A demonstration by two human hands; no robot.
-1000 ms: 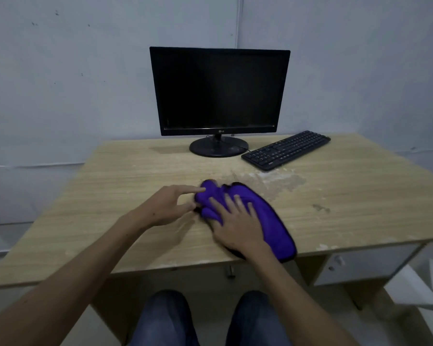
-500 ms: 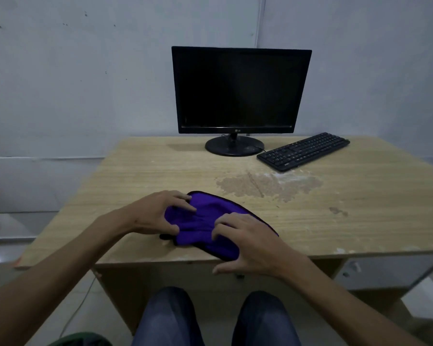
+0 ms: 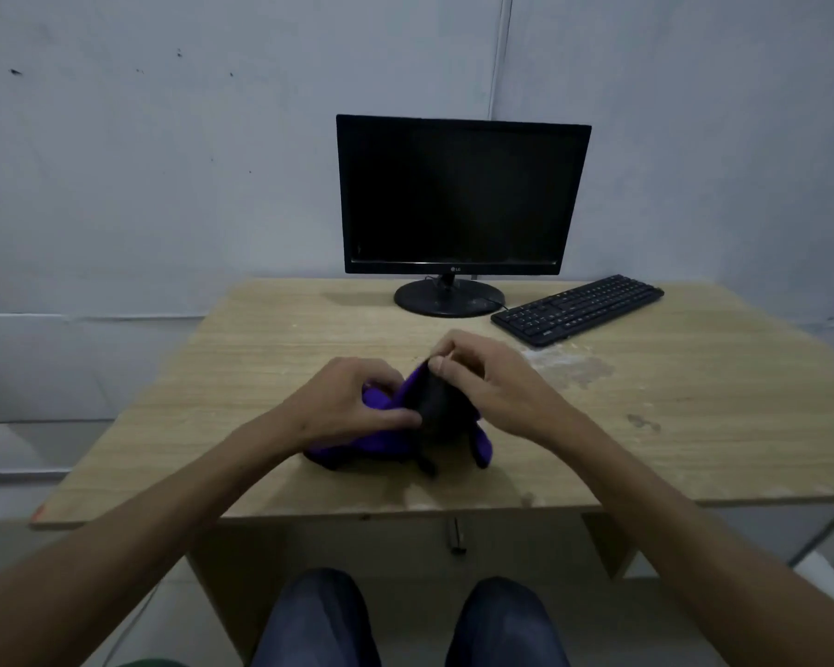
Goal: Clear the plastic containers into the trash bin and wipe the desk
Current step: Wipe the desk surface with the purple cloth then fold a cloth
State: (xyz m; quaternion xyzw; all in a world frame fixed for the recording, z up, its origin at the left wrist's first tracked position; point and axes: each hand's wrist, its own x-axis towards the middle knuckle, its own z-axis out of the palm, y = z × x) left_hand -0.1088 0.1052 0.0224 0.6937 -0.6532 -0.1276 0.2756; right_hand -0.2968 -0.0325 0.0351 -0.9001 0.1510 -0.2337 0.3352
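We see the purple cloth (image 3: 386, 442) bunched up near the desk's (image 3: 270, 349) front edge, its upper folds raised off the wood. Our left hand (image 3: 352, 402) grips its left side and our right hand (image 3: 482, 377) pinches its raised top. Bare wood stretches to either side. The monitor (image 3: 461, 195) and keyboard (image 3: 576, 308) stand well apart at the back edge.
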